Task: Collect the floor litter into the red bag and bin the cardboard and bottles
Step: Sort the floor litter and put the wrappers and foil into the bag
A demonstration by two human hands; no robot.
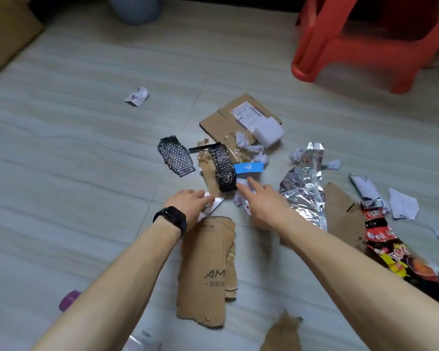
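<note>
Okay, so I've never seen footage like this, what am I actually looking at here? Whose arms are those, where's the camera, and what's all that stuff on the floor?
There is no machine here: a person wears one wide camera on the head, looking down at their own arms. The left hand, with a black wristband, rests on a shiny scrap; whether it grips it is unclear. The right hand reaches open-fingered toward white paper scraps. On the tiled floor lie a printed cardboard strip, a flattened labelled box, black mesh pieces, silver foil and a red snack wrapper. A red stool stands behind.
</note>
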